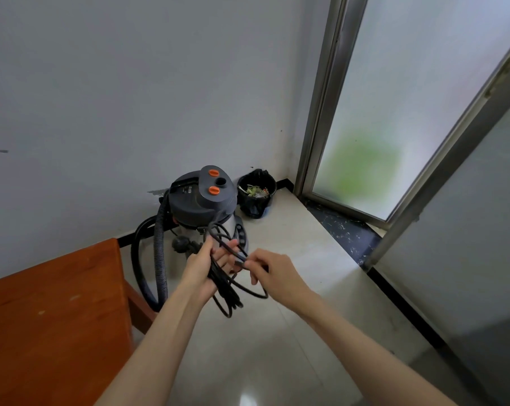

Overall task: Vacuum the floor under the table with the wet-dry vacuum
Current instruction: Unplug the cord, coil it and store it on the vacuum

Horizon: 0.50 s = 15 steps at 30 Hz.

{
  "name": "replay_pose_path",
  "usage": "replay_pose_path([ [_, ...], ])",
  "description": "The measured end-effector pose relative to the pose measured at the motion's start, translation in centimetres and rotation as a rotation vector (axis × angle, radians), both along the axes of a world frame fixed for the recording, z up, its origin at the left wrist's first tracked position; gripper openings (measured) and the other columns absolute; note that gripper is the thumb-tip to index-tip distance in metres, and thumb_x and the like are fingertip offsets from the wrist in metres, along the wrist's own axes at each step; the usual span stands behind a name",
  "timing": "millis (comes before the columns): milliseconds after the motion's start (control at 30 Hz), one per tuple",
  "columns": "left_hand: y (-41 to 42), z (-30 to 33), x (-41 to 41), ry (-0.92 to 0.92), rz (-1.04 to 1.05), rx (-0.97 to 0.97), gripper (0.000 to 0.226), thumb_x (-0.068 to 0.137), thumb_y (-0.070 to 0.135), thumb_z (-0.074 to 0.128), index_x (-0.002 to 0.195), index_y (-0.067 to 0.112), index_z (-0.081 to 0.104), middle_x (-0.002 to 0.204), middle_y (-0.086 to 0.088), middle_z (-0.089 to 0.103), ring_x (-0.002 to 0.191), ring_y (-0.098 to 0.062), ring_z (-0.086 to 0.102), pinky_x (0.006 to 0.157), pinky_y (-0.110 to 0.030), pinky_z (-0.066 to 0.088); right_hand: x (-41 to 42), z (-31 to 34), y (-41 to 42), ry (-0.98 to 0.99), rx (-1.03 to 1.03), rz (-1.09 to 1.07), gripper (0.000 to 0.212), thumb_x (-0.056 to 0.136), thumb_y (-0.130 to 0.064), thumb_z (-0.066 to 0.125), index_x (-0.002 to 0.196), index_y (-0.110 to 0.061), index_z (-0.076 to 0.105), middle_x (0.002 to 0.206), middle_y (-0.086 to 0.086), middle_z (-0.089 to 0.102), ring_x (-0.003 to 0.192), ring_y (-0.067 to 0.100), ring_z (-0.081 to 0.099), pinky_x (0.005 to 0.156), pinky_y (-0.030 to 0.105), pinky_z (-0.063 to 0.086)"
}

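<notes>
Both arms reach forward: the left hand grips a coiled black power cord, loops hanging downward, while the right hand pinches a strand just beside it. Beyond the hands, the wet-dry vacuum stands upright against the wall, near the wooden table.

So the vacuum sits on the floor against the wall, bin just to its right. Table is at the left, glass door off to the right.
</notes>
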<state>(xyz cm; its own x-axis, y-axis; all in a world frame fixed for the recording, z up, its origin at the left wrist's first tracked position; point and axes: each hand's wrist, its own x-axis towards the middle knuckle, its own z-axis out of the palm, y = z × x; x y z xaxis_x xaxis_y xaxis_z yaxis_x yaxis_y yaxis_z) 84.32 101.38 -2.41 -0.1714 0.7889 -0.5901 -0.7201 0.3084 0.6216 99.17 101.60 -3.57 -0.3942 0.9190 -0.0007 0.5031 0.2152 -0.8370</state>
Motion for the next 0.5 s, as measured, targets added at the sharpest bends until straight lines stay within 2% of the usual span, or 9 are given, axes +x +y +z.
replay_pose_path([
  [100,0.3,0.4,-0.3,-0.030,0.045,0.054,0.033,0.101,0.030,0.038,0.078,0.009,0.046,0.079,-0.016,0.070,0.066,-0.022,0.070,0.060,-0.032,0.059,0.6,-0.3,-0.9,-0.082,0.044,0.065,0.020,0.095,-0.018,0.056,0.092,-0.003,0.068,0.074,0.002,0.060,0.060,0.002,0.049,0.061,0.011,0.037],
  [200,0.8,0.8,-0.9,-0.032,0.020,0.069,0.031,0.101,0.031,0.039,0.085,0.007,0.050,0.066,-0.010,0.068,0.048,-0.016,0.064,0.061,-0.031,0.055,0.2,0.1,-1.5,-0.066,0.098,0.101,0.019,0.093,-0.020,0.059,0.091,-0.004,0.070,0.077,-0.003,0.058,0.063,-0.003,0.047,0.063,0.008,0.035],
  [267,1.0,1.4,-1.3,-0.078,-0.008,0.066,0.033,0.100,0.030,0.041,0.080,0.006,0.049,0.055,-0.004,0.056,0.034,-0.009,0.046,0.051,-0.022,0.048,0.0,0.0,-1.3,-0.079,0.082,0.144,0.018,0.092,-0.023,0.061,0.082,-0.010,0.066,0.069,-0.004,0.054,0.058,0.000,0.045,0.059,0.011,0.034],
  [367,1.1,2.6,-1.9,-0.159,-0.095,0.107,0.028,0.097,0.029,0.047,0.078,0.008,0.046,0.045,0.001,0.039,0.030,-0.006,0.027,0.035,-0.014,0.035,0.4,-1.0,-1.1,-0.215,-0.011,0.214,0.033,0.091,-0.033,0.061,0.064,-0.019,0.048,0.060,-0.004,0.045,0.054,0.008,0.040,0.054,0.017,0.031],
  [433,0.8,3.4,-2.1,-0.136,-0.170,0.148,0.023,0.092,0.027,0.050,0.080,0.008,0.050,0.041,0.004,0.034,0.028,-0.004,0.025,0.033,-0.012,0.029,1.1,-2.5,-0.6,-0.294,-0.071,0.223,0.038,0.092,-0.037,0.059,0.068,-0.008,0.058,0.065,0.009,0.057,0.057,0.013,0.045,0.057,0.023,0.034],
  [500,0.3,4.5,-2.4,-0.123,-0.240,0.228,0.020,0.085,0.028,0.053,0.080,0.009,0.052,0.038,0.006,0.030,0.027,-0.003,0.025,0.031,-0.012,0.027,1.8,-3.9,-0.2,-0.387,-0.113,0.238,0.040,0.093,-0.036,0.057,0.082,0.002,0.062,0.082,0.018,0.065,0.070,0.022,0.054,0.064,0.028,0.036],
])
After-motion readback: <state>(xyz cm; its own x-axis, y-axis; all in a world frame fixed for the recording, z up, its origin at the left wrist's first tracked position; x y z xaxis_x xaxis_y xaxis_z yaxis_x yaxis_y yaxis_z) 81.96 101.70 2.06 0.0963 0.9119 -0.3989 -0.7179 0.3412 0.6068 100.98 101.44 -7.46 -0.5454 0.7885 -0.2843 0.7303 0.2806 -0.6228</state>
